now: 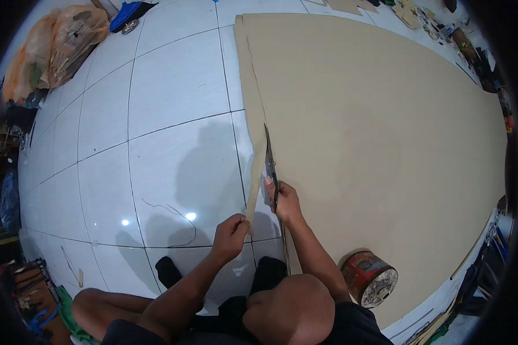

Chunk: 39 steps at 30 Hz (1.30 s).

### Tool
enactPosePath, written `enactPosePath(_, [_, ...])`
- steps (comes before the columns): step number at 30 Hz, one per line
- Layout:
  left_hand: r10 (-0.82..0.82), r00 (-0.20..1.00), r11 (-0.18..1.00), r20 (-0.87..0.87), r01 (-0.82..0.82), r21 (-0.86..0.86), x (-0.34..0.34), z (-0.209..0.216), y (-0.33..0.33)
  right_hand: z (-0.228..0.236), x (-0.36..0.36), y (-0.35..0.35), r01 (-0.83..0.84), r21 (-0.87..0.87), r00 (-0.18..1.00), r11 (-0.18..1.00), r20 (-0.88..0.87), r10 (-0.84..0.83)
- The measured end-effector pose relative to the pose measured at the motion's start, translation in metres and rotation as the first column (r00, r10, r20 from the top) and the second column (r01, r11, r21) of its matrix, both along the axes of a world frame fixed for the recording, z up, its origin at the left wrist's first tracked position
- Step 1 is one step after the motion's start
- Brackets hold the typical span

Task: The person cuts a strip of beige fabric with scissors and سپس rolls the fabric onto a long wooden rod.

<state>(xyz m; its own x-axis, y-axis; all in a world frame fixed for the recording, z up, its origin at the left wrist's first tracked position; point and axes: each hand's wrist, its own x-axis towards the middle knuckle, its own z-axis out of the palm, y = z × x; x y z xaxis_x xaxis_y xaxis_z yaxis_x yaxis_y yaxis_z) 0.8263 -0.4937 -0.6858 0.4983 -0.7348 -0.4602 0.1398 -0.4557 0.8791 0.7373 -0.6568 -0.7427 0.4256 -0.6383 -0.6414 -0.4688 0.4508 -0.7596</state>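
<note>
While a person is crouching over a white tiled floor (172,92), the right hand (286,200) is gripping a pair of dark scissors (271,167), its fingers curling around the handles and its thumb lying along the near side. The scissors are pointing away from the body, their tip resting at the head of a cut in a large tan sheet (380,115) that is covering the floor to the right. The left hand (232,234) is pinching the near end of a narrow tan strip (257,178) between thumb and fingers — the strip is hanging apart from the sheet beside the blades but joining it farther up. Beyond the tip, a thin wavy line (255,80) is running toward the sheet's far edge. A worn red can (365,276) is sitting on the sheet near the right forearm — and orange translucent bags (75,43) are lying at the far left.
</note>
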Motion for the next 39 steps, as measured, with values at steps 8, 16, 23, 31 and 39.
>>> enactPosePath(8, [0.033,0.999,0.999,-0.001,-0.033,0.031,0.017,0.001,0.019,0.009,0.023,-0.015,-0.030,-0.045,0.998,0.999,-0.060,0.028])
enactPosePath(16, [0.094,0.992,0.992,-0.089,-0.086,0.090,0.014,0.014,0.028,0.011,0.089,-0.085,-0.004,-0.026,1.000,1.000,0.017,0.005])
enactPosePath(23, [0.187,0.979,0.981,-0.078,-0.181,0.076,0.025,0.025,0.035,0.005,0.100,-0.090,-0.009,-0.018,1.000,1.000,-0.023,0.008])
enactPosePath(31, [0.149,0.988,0.977,-0.052,-0.139,0.163,0.029,0.045,0.040,0.021,0.176,-0.170,0.003,0.011,0.994,1.000,0.112,-0.004])
enactPosePath(39, [0.279,0.954,0.953,-0.110,-0.261,0.154,0.032,0.054,0.056,0.000,0.192,-0.165,0.013,-0.155,0.998,0.988,0.059,-0.004])
